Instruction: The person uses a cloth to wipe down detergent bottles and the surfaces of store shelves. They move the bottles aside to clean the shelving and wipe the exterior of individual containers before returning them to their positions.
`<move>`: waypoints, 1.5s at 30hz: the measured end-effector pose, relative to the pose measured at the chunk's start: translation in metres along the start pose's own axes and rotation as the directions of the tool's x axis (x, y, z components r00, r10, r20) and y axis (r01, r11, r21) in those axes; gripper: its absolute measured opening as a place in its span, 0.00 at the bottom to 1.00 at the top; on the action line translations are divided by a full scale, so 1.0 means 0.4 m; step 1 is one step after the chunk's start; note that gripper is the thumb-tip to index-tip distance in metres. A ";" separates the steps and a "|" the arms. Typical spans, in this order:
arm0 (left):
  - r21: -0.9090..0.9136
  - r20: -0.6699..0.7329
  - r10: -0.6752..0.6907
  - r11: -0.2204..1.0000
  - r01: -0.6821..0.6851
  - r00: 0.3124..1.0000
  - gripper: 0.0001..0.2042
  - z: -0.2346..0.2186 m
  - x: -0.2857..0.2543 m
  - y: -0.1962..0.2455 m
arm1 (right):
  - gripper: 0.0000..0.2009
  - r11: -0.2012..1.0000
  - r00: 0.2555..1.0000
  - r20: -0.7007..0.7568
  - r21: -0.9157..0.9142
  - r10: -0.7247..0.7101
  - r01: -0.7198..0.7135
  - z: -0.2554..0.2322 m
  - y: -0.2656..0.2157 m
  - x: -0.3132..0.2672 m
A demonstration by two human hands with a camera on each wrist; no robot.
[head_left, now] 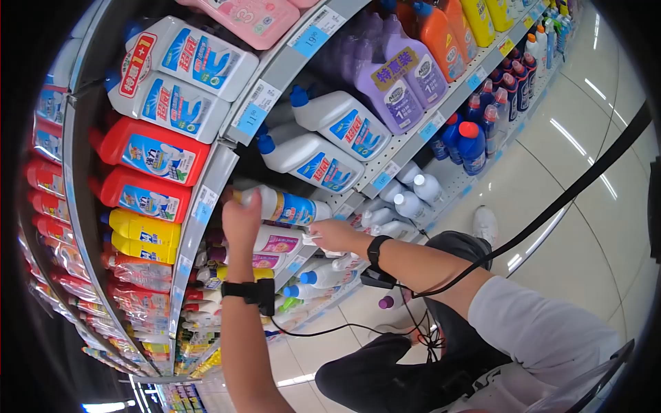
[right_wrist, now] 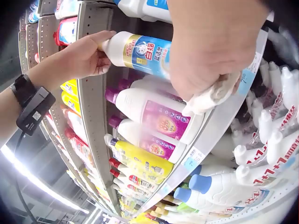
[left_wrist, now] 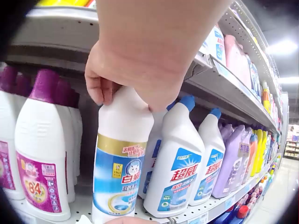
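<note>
A white cleaner bottle point(left_wrist: 119, 175) with a blue label, a gold band and a cat picture stands at the shelf front. My left hand point(head_left: 242, 220) grips its neck from above, fingers curled round the top, so the cap is hidden. At the bottle's base is my right hand point(right_wrist: 215, 56), with a crumpled white cloth point(right_wrist: 212, 97) bunched in its fingers. Fingertips of that hand show low against the label in the left wrist view. White bottles with purple caps point(left_wrist: 42, 140) stand beside the held one, and white bottles with blue caps point(left_wrist: 175, 158) on its other side.
Shelves above carry red bottles point(head_left: 155, 151) and white jugs point(head_left: 200, 58). Purple bottles point(head_left: 399, 89) stand farther along the same shelf. A price rail point(right_wrist: 194, 158) edges the shelf. Black cables point(head_left: 430, 337) hang from my wrists over my legs. Tiled floor point(head_left: 551, 186) lies to the right.
</note>
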State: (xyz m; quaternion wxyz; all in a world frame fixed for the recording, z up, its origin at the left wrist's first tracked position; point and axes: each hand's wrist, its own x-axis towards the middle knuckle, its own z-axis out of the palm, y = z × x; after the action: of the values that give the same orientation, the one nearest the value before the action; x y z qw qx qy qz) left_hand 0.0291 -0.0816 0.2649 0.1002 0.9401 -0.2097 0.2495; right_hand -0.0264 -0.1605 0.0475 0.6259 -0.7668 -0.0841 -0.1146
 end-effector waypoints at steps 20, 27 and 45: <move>-0.797 0.038 -0.513 0.501 0.336 0.857 0.31 0.426 -0.227 0.000 | 0.10 0.914 0.970 0.146 -0.384 0.196 -0.127 -0.275 0.062 -0.083; -0.710 0.165 -0.521 0.526 0.468 0.837 0.31 0.429 -0.147 -0.031 | 0.11 0.909 0.970 0.120 -0.389 0.210 -0.149 -0.365 0.096 -0.099; -0.677 0.273 -0.438 0.545 0.495 0.856 0.31 0.549 -0.098 -0.152 | 0.11 0.944 0.996 0.061 -0.326 0.071 -0.048 -0.465 0.185 -0.103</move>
State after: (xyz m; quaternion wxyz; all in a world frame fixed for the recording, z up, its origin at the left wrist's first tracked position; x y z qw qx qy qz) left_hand 0.1191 -0.0781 0.0520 0.5190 0.8506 -0.0370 0.0759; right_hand -0.0588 -0.3571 0.0019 0.4909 -0.8652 -0.0634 -0.0802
